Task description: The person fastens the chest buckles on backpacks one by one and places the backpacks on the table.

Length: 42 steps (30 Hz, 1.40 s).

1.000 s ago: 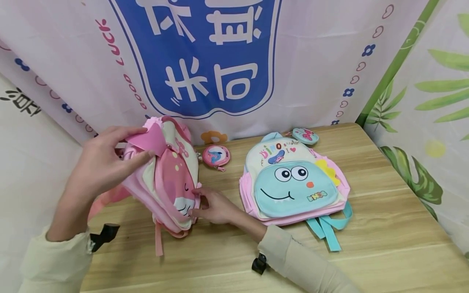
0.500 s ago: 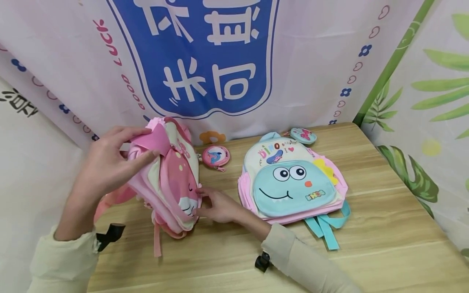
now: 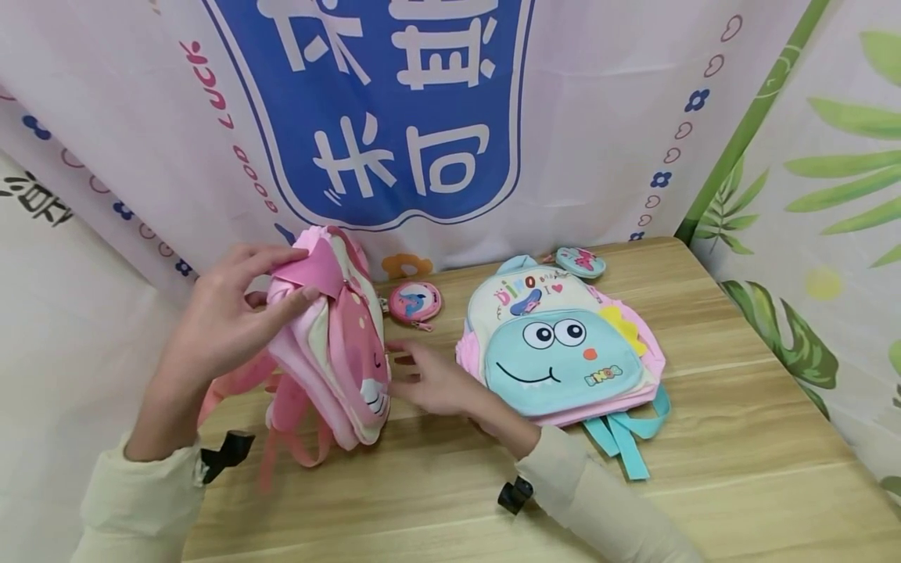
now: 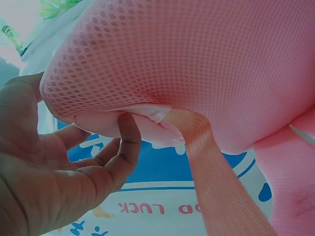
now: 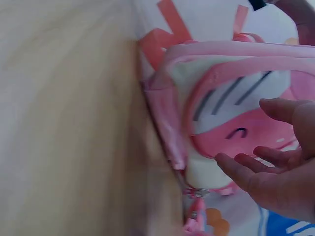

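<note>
A pink children's backpack (image 3: 331,352) with a smiling animal pocket stands tilted on its edge at the left of the table, seen side-on in the head view. My left hand (image 3: 225,320) holds its left side near a pink triangular flap (image 3: 313,268), thumb in front and fingers behind. From the left wrist view, the mesh back (image 4: 162,59) and a hanging strap (image 4: 202,157) show beside my fingers. My right hand (image 3: 436,379) is by the animal pocket, its fingers spread and loosely bent; in the right wrist view it grips nothing.
A blue and white dinosaur backpack (image 3: 570,360) lies face up to the right, its teal straps (image 3: 626,442) trailing forward. A round pink purse (image 3: 415,303) lies between the bags. A round teal purse (image 3: 580,262) is at the back. A printed curtain (image 3: 563,117) hangs behind the table (image 3: 732,391).
The pink backpack has shifted slightly right and turned, and its straps have swung out underneath. My left hand moved along with it. My right hand has drawn back right from the pocket.
</note>
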Available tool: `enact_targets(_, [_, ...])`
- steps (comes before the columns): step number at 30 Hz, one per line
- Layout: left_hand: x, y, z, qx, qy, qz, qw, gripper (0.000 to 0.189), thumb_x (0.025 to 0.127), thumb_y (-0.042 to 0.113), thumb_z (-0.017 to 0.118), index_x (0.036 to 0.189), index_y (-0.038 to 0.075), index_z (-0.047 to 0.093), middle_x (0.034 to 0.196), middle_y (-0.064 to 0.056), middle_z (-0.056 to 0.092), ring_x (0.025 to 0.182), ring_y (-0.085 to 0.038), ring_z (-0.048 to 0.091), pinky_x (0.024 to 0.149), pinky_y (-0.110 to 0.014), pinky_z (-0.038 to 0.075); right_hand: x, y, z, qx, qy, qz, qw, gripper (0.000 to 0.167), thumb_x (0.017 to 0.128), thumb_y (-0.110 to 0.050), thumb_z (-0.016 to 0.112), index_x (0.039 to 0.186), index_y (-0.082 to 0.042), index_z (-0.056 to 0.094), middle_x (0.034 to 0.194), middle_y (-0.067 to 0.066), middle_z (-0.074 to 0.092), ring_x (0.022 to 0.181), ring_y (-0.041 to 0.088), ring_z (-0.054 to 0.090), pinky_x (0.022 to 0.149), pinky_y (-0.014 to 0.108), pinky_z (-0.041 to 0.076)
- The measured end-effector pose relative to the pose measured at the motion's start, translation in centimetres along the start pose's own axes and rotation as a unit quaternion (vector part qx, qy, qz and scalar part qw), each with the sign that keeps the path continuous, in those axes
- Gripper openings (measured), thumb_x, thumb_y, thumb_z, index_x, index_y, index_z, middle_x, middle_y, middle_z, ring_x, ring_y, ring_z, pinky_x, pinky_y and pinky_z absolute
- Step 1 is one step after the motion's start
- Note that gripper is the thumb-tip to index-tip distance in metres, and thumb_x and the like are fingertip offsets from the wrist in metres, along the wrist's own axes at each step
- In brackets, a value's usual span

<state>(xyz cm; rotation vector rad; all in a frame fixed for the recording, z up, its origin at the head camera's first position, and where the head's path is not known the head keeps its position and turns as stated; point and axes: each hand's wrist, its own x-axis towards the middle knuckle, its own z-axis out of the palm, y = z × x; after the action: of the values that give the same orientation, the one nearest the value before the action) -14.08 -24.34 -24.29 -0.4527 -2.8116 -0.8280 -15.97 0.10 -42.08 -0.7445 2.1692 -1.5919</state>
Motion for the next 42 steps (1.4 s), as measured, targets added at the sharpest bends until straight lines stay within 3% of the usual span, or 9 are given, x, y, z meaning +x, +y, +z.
enact_targets(3, [0.0, 0.0, 0.2, -0.013, 0.001, 0.003, 0.9999, 0.059, 0.098, 0.028, 0.079, 0.151, 0.006, 0.061, 0.148, -0.021, 0.056, 0.123, -0.04, 0.058, 0.086, -0.034, 0.066, -0.4, -1.2, -1.1, -0.004, 0.025, -0.015, 0.9996, 0.065, 0.103, -0.019, 0.071, 0.161, -0.006, 0.043, 0.166, 0.014, 0.047, 0.15, 0.036, 0.053, 0.118, 0.047, 0.051])
enact_targets(6, [0.0, 0.0, 0.5, -0.027, -0.001, 0.006, 0.9996, 0.059, 0.099, 0.027, 0.079, 0.151, 0.007, 0.06, 0.15, -0.021, 0.055, 0.125, -0.04, 0.058, 0.091, -0.053, 0.06, -0.8, -2.9, -2.3, 0.002, 0.054, -0.039, 0.9978, 0.063, 0.103, -0.017, 0.071, 0.16, -0.006, 0.045, 0.164, 0.013, 0.051, 0.148, 0.033, 0.055, 0.115, 0.047, 0.053])
enact_targets(8, [-0.1, 0.2, 0.7, -0.036, -0.001, 0.011, 0.9993, 0.059, 0.099, 0.027, 0.079, 0.151, 0.009, 0.061, 0.15, -0.019, 0.055, 0.126, -0.039, 0.057, 0.091, -0.052, 0.059, -1.0, -4.0, -3.0, 0.001, 0.073, -0.06, 0.9956, 0.061, 0.104, -0.018, 0.071, 0.159, -0.007, 0.047, 0.161, 0.013, 0.053, 0.146, 0.032, 0.058, 0.113, 0.047, 0.055])
enact_targets(15, [0.2, 0.7, 1.7, -0.085, 0.006, 0.059, 0.9946, 0.055, 0.097, 0.019, 0.08, 0.148, 0.008, 0.064, 0.151, -0.015, 0.057, 0.132, -0.033, 0.054, 0.091, -0.02, 0.054, -1.6, -7.0, -4.6, -0.022, 0.117, -0.101, 0.9877, 0.057, 0.104, -0.028, 0.073, 0.156, -0.017, 0.052, 0.156, 0.005, 0.057, 0.138, 0.022, 0.064, 0.109, 0.036, 0.058])
enact_targets(18, [0.4, 1.0, 2.3, -0.102, 0.006, 0.08, 0.9915, 0.053, 0.096, 0.015, 0.081, 0.147, 0.007, 0.065, 0.15, -0.014, 0.058, 0.133, -0.033, 0.056, 0.09, -0.014, 0.054, -1.9, -8.1, -4.9, -0.014, 0.127, -0.119, 0.9847, 0.056, 0.105, -0.027, 0.071, 0.157, -0.016, 0.053, 0.159, 0.002, 0.055, 0.14, 0.02, 0.062, 0.11, 0.034, 0.056])
enact_targets(22, [0.6, 1.3, 3.0, -0.113, 0.007, 0.104, 0.9882, 0.052, 0.096, 0.011, 0.081, 0.145, 0.006, 0.066, 0.15, -0.013, 0.059, 0.132, -0.033, 0.06, 0.09, -0.029, 0.06, -2.0, -8.8, -5.3, -0.01, 0.133, -0.144, 0.9806, 0.056, 0.106, -0.025, 0.07, 0.157, -0.013, 0.052, 0.162, 0.002, 0.051, 0.145, 0.019, 0.057, 0.114, 0.034, 0.053])
enact_targets(26, [0.8, 1.5, 3.7, -0.118, 0.004, 0.126, 0.985, 0.055, 0.094, 0.007, 0.081, 0.146, 0.006, 0.065, 0.153, -0.013, 0.059, 0.137, -0.035, 0.059, 0.094, -0.046, 0.059, -2.0, -9.1, -5.8, -0.032, 0.142, -0.154, 0.9773, 0.055, 0.107, -0.025, 0.069, 0.158, -0.013, 0.052, 0.162, 0.004, 0.051, 0.147, 0.021, 0.056, 0.116, 0.034, 0.051])
enact_targets(33, [1.1, 1.9, 5.1, -0.147, -0.017, 0.148, 0.9779, 0.061, 0.093, 0.002, 0.081, 0.151, 0.005, 0.061, 0.161, -0.014, 0.054, 0.141, -0.036, 0.059, 0.101, -0.014, 0.053, -2.2, -9.3, -6.6, -0.047, 0.151, -0.142, 0.9772, 0.057, 0.107, -0.028, 0.068, 0.16, -0.014, 0.05, 0.162, 0.008, 0.05, 0.145, 0.027, 0.058, 0.115, 0.043, 0.052])
enact_targets(42, [0.4, 1.6, 5.9, -0.146, -0.018, 0.166, 0.9752, 0.061, 0.09, -0.001, 0.083, 0.147, 0.006, 0.064, 0.158, -0.012, 0.057, 0.129, -0.036, 0.069, 0.104, -0.017, 0.054, -2.9, -9.1, -7.2, -0.07, 0.179, -0.101, 0.9761, 0.06, 0.105, -0.033, 0.069, 0.159, -0.015, 0.051, 0.164, 0.005, 0.049, 0.15, 0.023, 0.051, 0.116, 0.042, 0.052])
